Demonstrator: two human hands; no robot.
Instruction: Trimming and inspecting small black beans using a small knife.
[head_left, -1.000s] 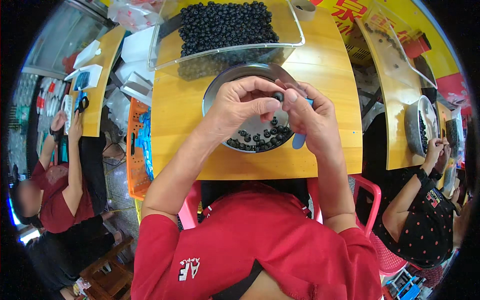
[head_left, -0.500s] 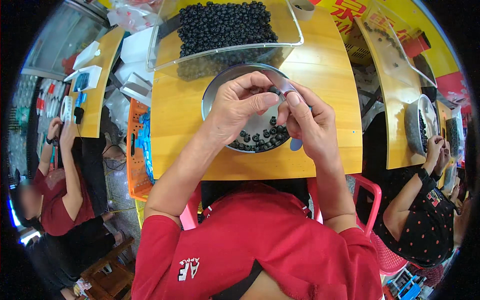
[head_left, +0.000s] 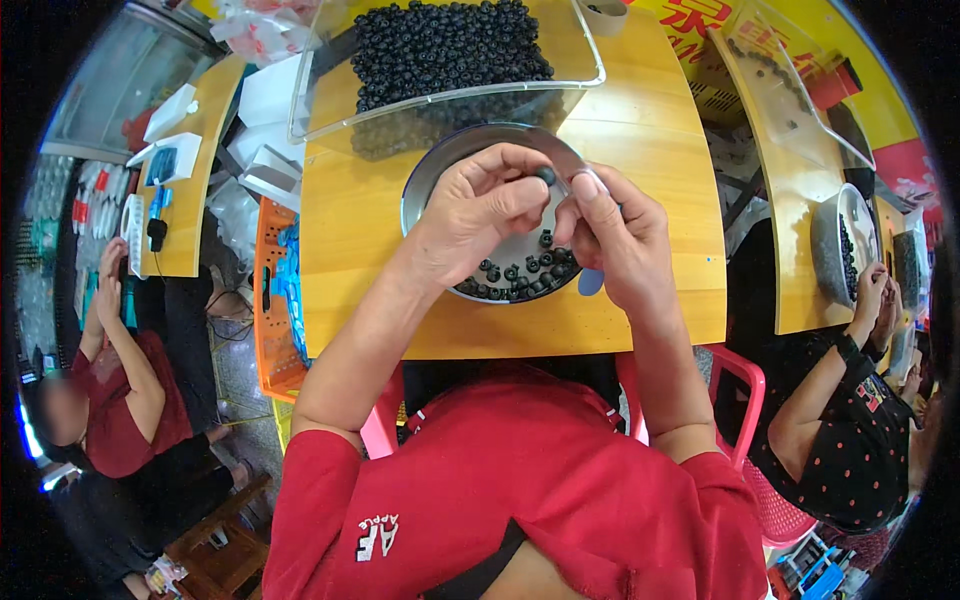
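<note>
With my left hand point(head_left: 478, 205) pinching one bead point(head_left: 545, 175) and my right hand point(head_left: 612, 235) pinching something unclear, I should keep both grips firm over the bowl point(head_left: 425, 180) on the bench point(head_left: 350, 230)

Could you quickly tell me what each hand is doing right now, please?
Left hand: grip closed on a small dark bead.
Right hand: fingers curled shut; what it holds cannot be told.

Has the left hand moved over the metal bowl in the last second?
No. The left hand pinches a dark bead above the metal bowl's far left part, as before.
</note>
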